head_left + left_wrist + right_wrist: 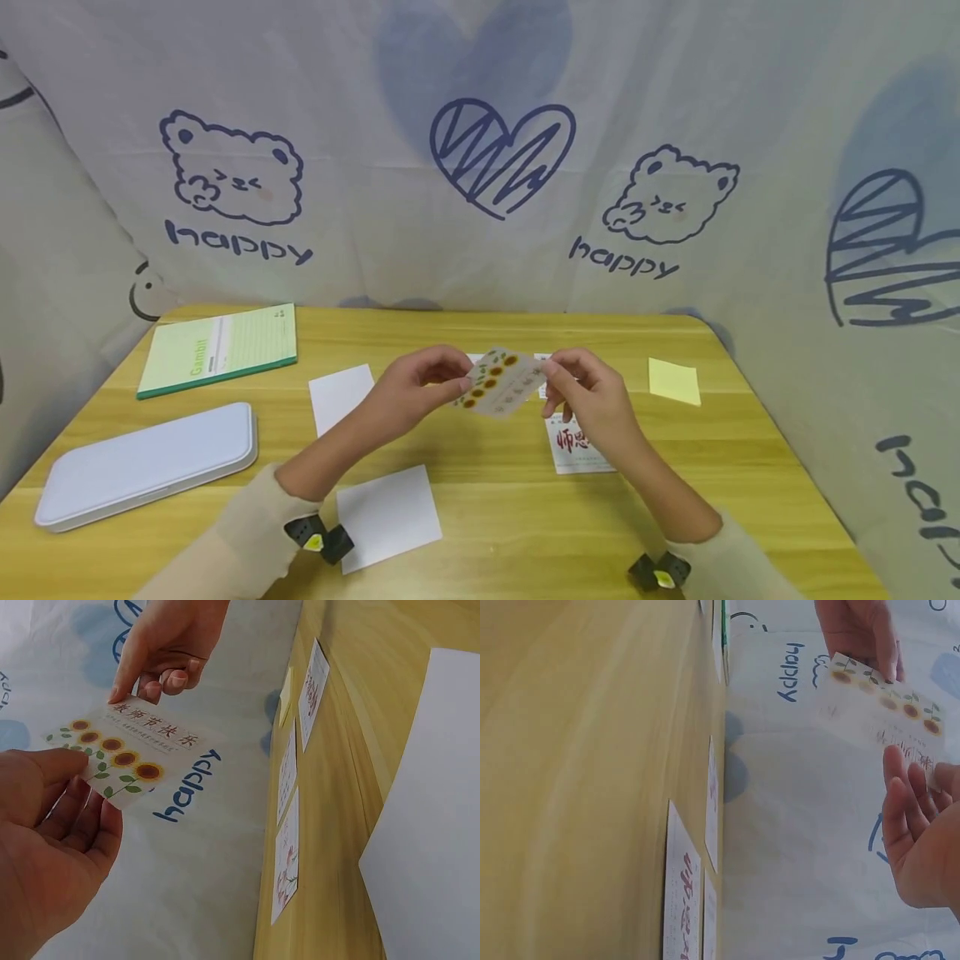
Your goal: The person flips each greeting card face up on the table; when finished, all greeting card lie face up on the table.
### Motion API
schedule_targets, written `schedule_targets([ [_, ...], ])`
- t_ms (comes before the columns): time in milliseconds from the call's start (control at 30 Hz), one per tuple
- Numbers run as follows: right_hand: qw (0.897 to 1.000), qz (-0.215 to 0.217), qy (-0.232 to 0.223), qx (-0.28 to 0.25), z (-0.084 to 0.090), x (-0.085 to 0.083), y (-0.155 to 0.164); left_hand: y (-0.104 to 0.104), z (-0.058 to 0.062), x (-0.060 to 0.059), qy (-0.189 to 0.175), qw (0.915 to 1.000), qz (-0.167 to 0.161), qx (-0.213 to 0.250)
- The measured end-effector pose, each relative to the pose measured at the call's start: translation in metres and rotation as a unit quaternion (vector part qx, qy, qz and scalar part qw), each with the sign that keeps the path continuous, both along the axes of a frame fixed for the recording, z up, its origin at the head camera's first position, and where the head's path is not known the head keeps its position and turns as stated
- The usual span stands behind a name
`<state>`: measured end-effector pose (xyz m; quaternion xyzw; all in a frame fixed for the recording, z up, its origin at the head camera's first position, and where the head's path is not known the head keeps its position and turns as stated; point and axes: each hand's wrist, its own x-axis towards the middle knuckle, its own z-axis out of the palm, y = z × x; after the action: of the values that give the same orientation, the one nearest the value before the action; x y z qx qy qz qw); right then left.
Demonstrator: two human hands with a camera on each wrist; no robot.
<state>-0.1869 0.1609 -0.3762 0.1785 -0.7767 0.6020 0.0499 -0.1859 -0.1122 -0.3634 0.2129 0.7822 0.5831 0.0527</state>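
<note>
Both hands hold a small card [501,387] up over the middle of the table. Sunflowers are printed along one side of it, with a line of Chinese characters along the other, as the left wrist view shows. My left hand [411,385] pinches the sunflower side between thumb and fingers. At the lettered edge, my right hand [600,400] pinches the card at a corner with thumb and forefinger. Beneath the right hand lies a card with red characters [573,450], partly hidden by it. A card with a pink drawing [286,862] lies farther back, mostly covered in the head view.
Two blank white cards [390,518] lie on the left half of the wooden table [510,533]. A green notebook [255,342] and a white case [150,467] are at far left. Yellow sticky notes [673,381] lie at right. A printed curtain [360,167] hangs behind.
</note>
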Motion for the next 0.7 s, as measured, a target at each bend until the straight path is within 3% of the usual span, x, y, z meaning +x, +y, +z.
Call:
schedule_targets([
  [200, 1.000, -0.010, 0.001, 0.009, -0.001, 0.003, -0.004, -0.003, -0.002, -0.006, -0.046, 0.9969, 0.042, 0.048],
  [433, 1.000, 0.002, 0.005, 0.003, -0.002, 0.009, -0.013, 0.000, -0.003, -0.009, -0.081, 0.9824, 0.088, 0.144],
  [700, 0.994, -0.027, 0.108, -0.006, -0.008, 0.019, -0.027, 0.010, -0.009, -0.006, -0.090, 0.9732, 0.093, 0.190],
])
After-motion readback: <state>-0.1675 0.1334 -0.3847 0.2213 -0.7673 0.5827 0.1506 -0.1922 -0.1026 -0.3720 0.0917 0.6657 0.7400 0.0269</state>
